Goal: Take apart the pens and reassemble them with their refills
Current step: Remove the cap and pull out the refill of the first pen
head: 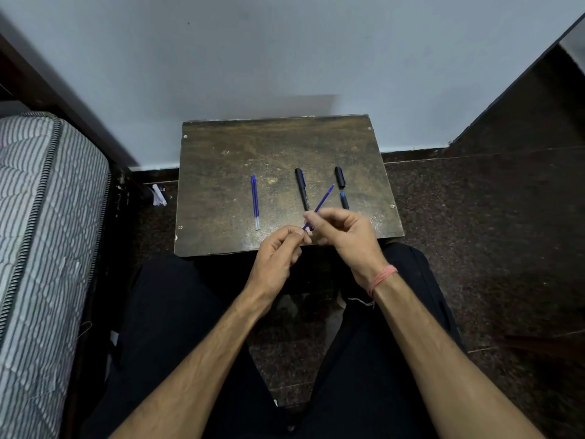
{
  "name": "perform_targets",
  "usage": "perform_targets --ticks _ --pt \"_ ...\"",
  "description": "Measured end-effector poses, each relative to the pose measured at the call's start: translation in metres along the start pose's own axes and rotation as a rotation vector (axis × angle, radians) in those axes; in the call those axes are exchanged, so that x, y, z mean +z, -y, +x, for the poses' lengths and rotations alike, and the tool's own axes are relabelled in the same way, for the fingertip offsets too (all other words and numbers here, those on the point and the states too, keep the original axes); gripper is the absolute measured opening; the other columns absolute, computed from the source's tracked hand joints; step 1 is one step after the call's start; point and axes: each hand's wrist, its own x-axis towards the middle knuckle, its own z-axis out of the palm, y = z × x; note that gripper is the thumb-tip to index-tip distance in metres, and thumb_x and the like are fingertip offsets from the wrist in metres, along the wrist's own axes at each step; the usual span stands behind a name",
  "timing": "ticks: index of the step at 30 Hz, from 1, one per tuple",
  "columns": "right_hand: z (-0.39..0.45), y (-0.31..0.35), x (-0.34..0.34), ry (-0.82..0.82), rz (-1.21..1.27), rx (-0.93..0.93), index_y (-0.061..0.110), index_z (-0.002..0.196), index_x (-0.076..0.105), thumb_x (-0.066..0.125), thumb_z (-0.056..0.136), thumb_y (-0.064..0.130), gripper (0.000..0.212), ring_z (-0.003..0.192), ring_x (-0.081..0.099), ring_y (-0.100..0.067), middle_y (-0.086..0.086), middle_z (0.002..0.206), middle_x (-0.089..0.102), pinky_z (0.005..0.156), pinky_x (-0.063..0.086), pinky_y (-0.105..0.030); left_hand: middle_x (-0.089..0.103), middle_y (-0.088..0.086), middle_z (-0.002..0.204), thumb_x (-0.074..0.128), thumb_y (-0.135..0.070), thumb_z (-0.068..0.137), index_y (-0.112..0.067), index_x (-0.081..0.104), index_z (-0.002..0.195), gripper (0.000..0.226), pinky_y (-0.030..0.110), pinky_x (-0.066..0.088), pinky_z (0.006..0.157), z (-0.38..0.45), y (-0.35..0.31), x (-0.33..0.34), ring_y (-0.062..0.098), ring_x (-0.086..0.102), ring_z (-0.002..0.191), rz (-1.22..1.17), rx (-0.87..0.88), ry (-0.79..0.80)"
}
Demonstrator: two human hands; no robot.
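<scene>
My right hand (343,234) pinches a thin blue refill (323,201) that slants up and to the right over the small wooden table (221,147). My left hand (278,258) pinches the refill's lower end, right beside the right hand's fingers. A capped black pen (302,188) lies on the table behind the hands. To its right lie a black cap (340,177) and, just below it, a black pen part with a blue end (344,200). Two blue refills (255,201) lie side by side at the table's left middle.
A striped mattress (44,236) stands close on the left. A pale wall (285,58) rises behind the table, with dark speckled floor (474,217) to the right. My legs in dark trousers (164,327) sit under the table's near edge.
</scene>
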Motion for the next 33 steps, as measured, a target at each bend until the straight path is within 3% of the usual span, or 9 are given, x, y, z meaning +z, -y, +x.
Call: perform_targets --ticks 3,6,11,15,19,22,25,28,33 --pt "-0.004 -0.001 0.005 0.054 -0.019 0.0 0.008 0.114 0.083 0.08 0.098 0.006 0.017 0.081 0.075 -0.012 -0.009 0.091 0.08 0.075 0.059 -0.021 0.044 -0.013 0.061 0.054 -0.025 0.119 -0.036 0.076 0.082 0.045 0.01 0.028 0.046 0.0 -0.001 0.001 -0.001 0.035 0.047 -0.014 -0.009 -0.007" --pt "-0.001 0.003 0.003 -0.017 0.078 -0.012 0.004 0.117 0.081 0.077 0.099 0.003 0.018 0.088 0.07 -0.023 -0.019 0.097 0.074 0.079 0.064 -0.027 0.043 -0.013 0.061 0.055 -0.025 0.119 -0.032 0.075 0.085 0.04 0.01 0.029 0.047 0.001 -0.002 0.001 0.0 0.036 0.047 -0.002 0.0 -0.004" --pt "-0.005 -0.001 0.005 0.069 -0.016 -0.029 0.007 0.118 0.082 0.075 0.102 0.008 0.017 0.091 0.074 -0.019 -0.027 0.103 0.079 0.082 0.063 -0.027 0.045 -0.012 0.062 0.055 -0.028 0.12 -0.028 0.074 0.088 0.037 0.011 0.029 0.046 -0.001 0.001 0.001 -0.001 0.036 0.047 0.017 -0.011 -0.009" --pt "-0.002 0.0 0.004 0.015 0.035 -0.035 0.009 0.119 0.082 0.075 0.103 0.008 0.018 0.093 0.075 -0.019 -0.013 0.097 0.08 0.084 0.064 -0.029 0.045 -0.012 0.062 0.057 -0.028 0.119 -0.027 0.078 0.093 0.034 0.01 0.033 0.048 0.0 -0.001 0.002 -0.001 0.039 0.048 0.019 0.008 -0.007" --pt "0.003 0.006 -0.008 -0.109 0.027 -0.052 0.013 0.125 0.08 0.071 0.105 0.007 0.023 0.092 0.074 -0.026 -0.007 0.098 0.078 0.09 0.065 -0.041 0.045 -0.01 0.063 0.055 -0.026 0.12 -0.027 0.08 0.095 0.035 0.009 0.035 0.05 -0.001 -0.001 0.002 -0.002 0.038 0.049 0.025 0.027 0.006" --pt "0.006 0.011 -0.03 -0.33 -0.226 -0.147 0.018 0.126 0.079 0.078 0.1 0.006 0.029 0.079 0.077 -0.011 -0.006 0.094 0.082 0.073 0.064 -0.025 0.046 -0.008 0.066 0.054 -0.03 0.12 -0.031 0.081 0.095 0.038 0.011 0.031 0.05 -0.002 -0.003 0.0 -0.001 0.036 0.049 0.021 0.009 0.006" --pt "0.008 0.012 -0.05 -0.515 -0.52 -0.184 0.029 0.109 0.076 0.086 0.094 0.019 0.02 0.076 0.078 -0.002 0.009 0.084 0.081 0.076 0.063 -0.023 0.049 -0.01 0.067 0.051 -0.03 0.12 -0.035 0.081 0.094 0.041 0.015 0.028 0.052 -0.002 -0.005 -0.002 0.001 0.036 0.054 0.012 0.005 0.009" --pt "0.013 0.011 -0.055 -0.579 -0.66 -0.154 0.031 0.092 0.078 0.089 0.089 0.027 0.012 0.072 0.074 0.007 0.018 0.076 0.076 0.072 0.058 -0.012 0.052 -0.014 0.066 0.047 -0.028 0.115 -0.037 0.081 0.094 0.042 0.02 0.025 0.052 -0.001 -0.005 -0.002 0.005 0.035 0.057 -0.006 0.003 0.025" --pt "0.024 0.011 -0.053 -0.59 -0.829 -0.091 0.028 0.094 0.087 0.09 0.087 0.031 0.009 0.077 0.074 -0.001 0.017 0.076 0.078 0.091 0.054 -0.02 0.054 -0.013 0.065 0.043 -0.028 0.098 -0.038 0.082 0.091 0.041 0.017 0.027 0.05 0.001 -0.004 -0.003 0.004 0.036 0.056 -0.037 -0.011 0.035"
